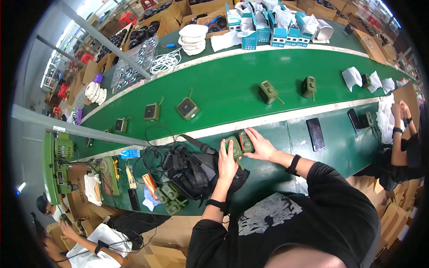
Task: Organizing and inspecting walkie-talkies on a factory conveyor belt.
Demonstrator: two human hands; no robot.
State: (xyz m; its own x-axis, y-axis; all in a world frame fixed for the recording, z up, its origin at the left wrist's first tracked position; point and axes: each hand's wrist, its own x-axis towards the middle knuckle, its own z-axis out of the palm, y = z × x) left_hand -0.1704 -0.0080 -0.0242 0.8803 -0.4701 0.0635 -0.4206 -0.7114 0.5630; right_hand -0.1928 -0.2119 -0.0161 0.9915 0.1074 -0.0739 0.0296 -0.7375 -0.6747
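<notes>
My left hand is closed round a small olive-green speaker-like box, with the thumb and fingers along its sides. Close beside it, a second green box with a red-orange edge is gripped by my right hand. The two boxes are side by side at the near edge of the belt, above the green table; whether they touch is hard to tell. A black bag with straps and cables lies just left of my left hand. Several similar green boxes stand together on the table farther left.
More green boxes sit spaced along the green belt. A black phone lies to my right. Blue-white cartons and white cable are beyond the belt. A green machine stands left; co-workers sit at both sides.
</notes>
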